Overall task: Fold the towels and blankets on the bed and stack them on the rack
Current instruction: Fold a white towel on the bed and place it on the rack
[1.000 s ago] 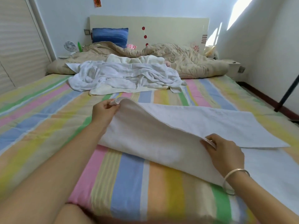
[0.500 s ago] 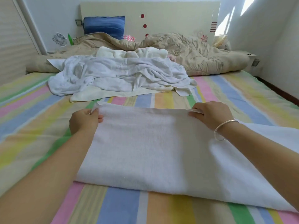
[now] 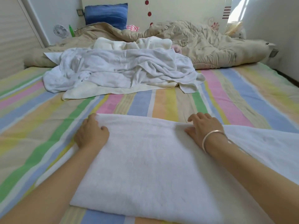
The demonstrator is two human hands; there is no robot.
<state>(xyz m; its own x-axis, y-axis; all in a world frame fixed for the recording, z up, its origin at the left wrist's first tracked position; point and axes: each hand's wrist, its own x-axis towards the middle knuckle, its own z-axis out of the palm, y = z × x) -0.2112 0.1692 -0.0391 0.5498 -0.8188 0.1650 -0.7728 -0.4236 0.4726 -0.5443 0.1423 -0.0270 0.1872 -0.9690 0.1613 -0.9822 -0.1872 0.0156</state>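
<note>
At the far left, by the head of the bed [image 3: 48,126], we see a small white fan [image 3: 60,31] with a green bottle [image 3: 71,30] standing just beside it. Next along, a blue pillow [image 3: 106,13] leans upright against the pale headboard [image 3: 178,8]. The headboard carries a column of red dots and, further right, a small block of dark red stripes. A crumpled beige quilt [image 3: 202,44] runs across the head of the bed. In front of it sits a heap of towels [image 3: 119,68], rumpled white ones lying over a cream one spread flat beneath.

Nearer to us, well apart from that heap, the white towel [image 3: 145,167] lies folded flat on the bed's striped sheet. Its doubled part sits between our forearms and a single layer runs off toward the right edge.

Our left arm reaches in from the lower left. The left hand [image 3: 91,132] is at the towel's far left corner, with its fingers curled over the edge and the thumb on top, pinching the cloth.

Our right arm comes in from the lower right, crossing over the towel, with a silver bangle [image 3: 210,136] at the wrist. The right hand [image 3: 203,125] has its knuckles raised. Its bent fingertips are at the far edge and the thumb is spread on top, with a small ridge of towel nipped between them.

The two hands are apart, at the two ends of the fold's far edge, and both are low against the bed.
</note>
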